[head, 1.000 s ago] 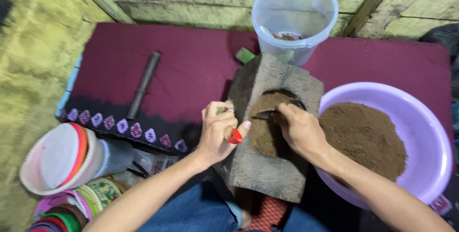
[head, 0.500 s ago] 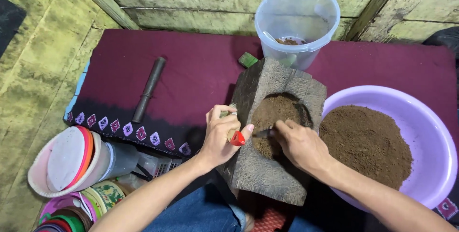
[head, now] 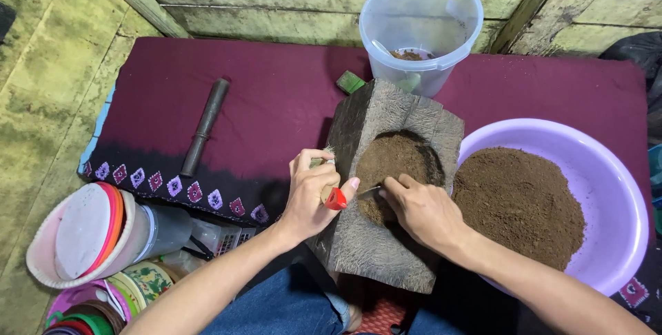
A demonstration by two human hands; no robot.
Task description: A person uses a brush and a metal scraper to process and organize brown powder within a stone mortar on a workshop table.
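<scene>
Rough wooden mortar (head: 386, 238) of brown powder (head: 393, 162), left hand (head: 310, 193) grip on red-tipped tool (head: 336, 199), right hand (head: 424, 211) pinching thin metal scraper (head: 369, 191)

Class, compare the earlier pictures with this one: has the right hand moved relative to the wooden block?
Yes. The right hand has slid down the hollow of the wooden block, from near its upper rim toward its lower, nearer edge, closer to the left hand.

Your grey-brown wooden block (head: 386, 238) holds dark brown powder (head: 393, 162). Same brown powder fills the lilac basin (head: 620, 190). Red piece (head: 336, 200) in your left hand (head: 310, 193). Cloth (head: 227, 100) is maroon, black border with pink and white diamonds. Bucket (head: 420, 17) clear bluish. Dark grey rod (head: 203, 126). Small green block (head: 350, 82). White lid (head: 83, 231), orange and red rims. Floor yellow-green, mottled.
</scene>
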